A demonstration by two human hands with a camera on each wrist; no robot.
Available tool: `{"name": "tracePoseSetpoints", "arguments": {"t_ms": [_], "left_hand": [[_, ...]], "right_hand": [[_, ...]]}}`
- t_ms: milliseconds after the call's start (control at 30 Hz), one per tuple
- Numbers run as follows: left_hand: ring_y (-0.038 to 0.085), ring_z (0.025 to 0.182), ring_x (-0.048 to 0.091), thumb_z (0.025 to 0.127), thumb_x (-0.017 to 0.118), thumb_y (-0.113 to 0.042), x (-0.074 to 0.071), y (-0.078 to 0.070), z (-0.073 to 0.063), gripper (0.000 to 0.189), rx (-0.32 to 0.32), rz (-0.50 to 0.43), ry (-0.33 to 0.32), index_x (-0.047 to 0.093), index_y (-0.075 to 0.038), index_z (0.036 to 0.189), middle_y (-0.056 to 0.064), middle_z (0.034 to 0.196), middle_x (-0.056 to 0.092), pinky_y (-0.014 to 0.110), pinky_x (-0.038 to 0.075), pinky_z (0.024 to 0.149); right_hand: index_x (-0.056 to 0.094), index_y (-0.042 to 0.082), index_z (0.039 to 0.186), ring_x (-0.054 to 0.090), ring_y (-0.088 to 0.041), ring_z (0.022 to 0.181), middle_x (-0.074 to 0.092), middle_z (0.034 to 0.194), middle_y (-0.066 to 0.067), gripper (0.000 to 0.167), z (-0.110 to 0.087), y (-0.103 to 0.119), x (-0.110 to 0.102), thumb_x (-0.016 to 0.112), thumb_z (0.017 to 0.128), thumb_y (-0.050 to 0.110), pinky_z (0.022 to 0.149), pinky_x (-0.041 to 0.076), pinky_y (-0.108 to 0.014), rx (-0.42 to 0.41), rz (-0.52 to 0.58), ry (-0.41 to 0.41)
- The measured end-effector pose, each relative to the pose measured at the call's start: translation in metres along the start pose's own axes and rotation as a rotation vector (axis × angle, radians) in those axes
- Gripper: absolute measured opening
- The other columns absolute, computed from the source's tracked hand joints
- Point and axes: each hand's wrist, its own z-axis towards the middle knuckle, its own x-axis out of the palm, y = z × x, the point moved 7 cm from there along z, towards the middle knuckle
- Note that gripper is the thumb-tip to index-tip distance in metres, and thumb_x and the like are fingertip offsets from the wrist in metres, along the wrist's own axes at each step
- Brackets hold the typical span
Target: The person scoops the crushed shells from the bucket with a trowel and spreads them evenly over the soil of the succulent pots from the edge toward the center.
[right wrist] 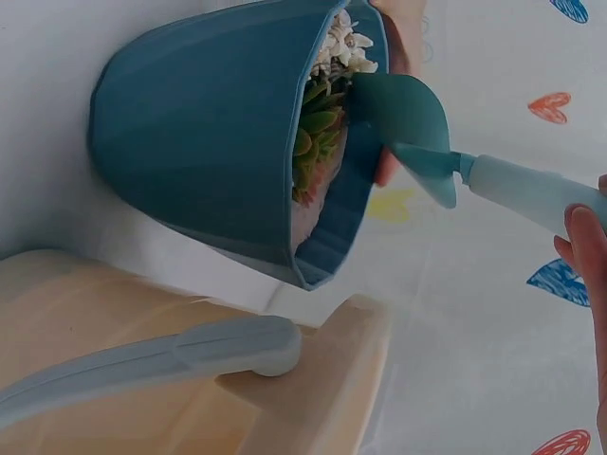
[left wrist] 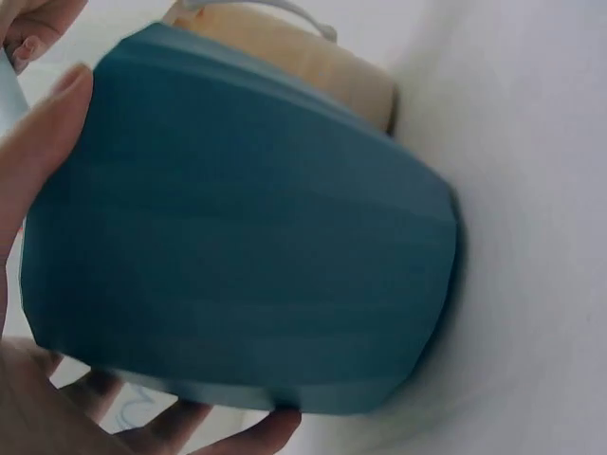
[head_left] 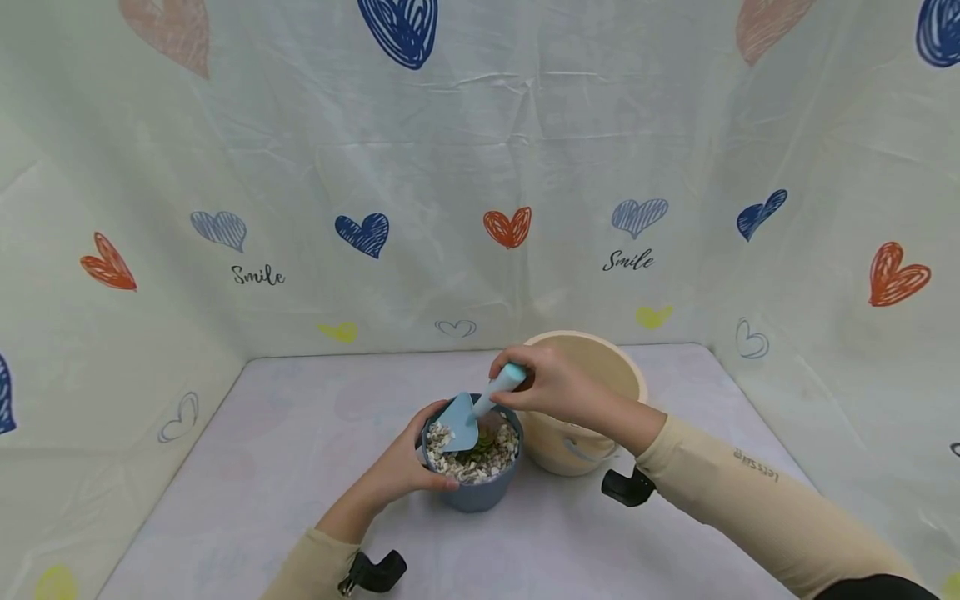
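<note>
A blue faceted flower pot stands on the table, holding pale pebbles around a green succulent. My left hand grips the pot from its left side, thumb on the near side and fingers around the far side, as the left wrist view also shows. Above the pot, my right hand holds a small light-blue trowel by its handle. The trowel's blade dips inside the pot's rim, over the pebbles beside the plant. In the right wrist view only part of the right hand shows, at the handle.
Close behind the pot, to its right, stands a cream bucket with a grey handle; the right forearm passes in front of it. A white cloth covers the table. A white curtain printed with hearts surrounds the back and sides.
</note>
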Motion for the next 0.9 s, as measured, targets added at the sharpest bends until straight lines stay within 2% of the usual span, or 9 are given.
{"name": "tracePoseSetpoints", "arguments": {"t_ms": [167, 667, 900], "left_hand": [[0.043, 0.135, 0.031, 0.062, 0.093, -0.014, 0.001, 0.002, -0.003, 0.115, -0.021, 0.003, -0.052, 0.025, -0.017, 0.155, 0.019, 0.150, 0.032, 0.065, 0.033, 0.101], [0.045, 0.134, 0.033, 0.060, 0.094, -0.017, 0.008, 0.002, -0.005, 0.117, -0.048, -0.002, -0.167, 0.024, -0.015, 0.154, 0.022, 0.149, 0.034, 0.064, 0.032, 0.102], [0.048, 0.135, 0.031, 0.062, 0.093, -0.019, 0.011, 0.001, -0.008, 0.119, -0.057, -0.004, -0.163, 0.019, -0.015, 0.155, 0.024, 0.150, 0.031, 0.065, 0.031, 0.102]], "right_hand": [[0.066, 0.008, 0.094, 0.057, -0.004, 0.063, 0.065, 0.080, 0.002, 0.020, 0.000, 0.000, 0.000, 0.080, 0.080, 0.007, 0.056, 0.053, -0.022, -0.011, 0.000, -0.008], [0.066, 0.009, 0.095, 0.057, -0.004, 0.063, 0.065, 0.081, 0.002, 0.020, 0.000, 0.000, 0.000, 0.079, 0.081, 0.006, 0.056, 0.052, -0.022, 0.002, -0.013, -0.008], [0.066, 0.007, 0.095, 0.058, -0.004, 0.064, 0.066, 0.081, 0.001, 0.020, 0.000, 0.002, -0.001, 0.080, 0.080, 0.006, 0.056, 0.053, -0.022, -0.023, -0.030, -0.013]]}}
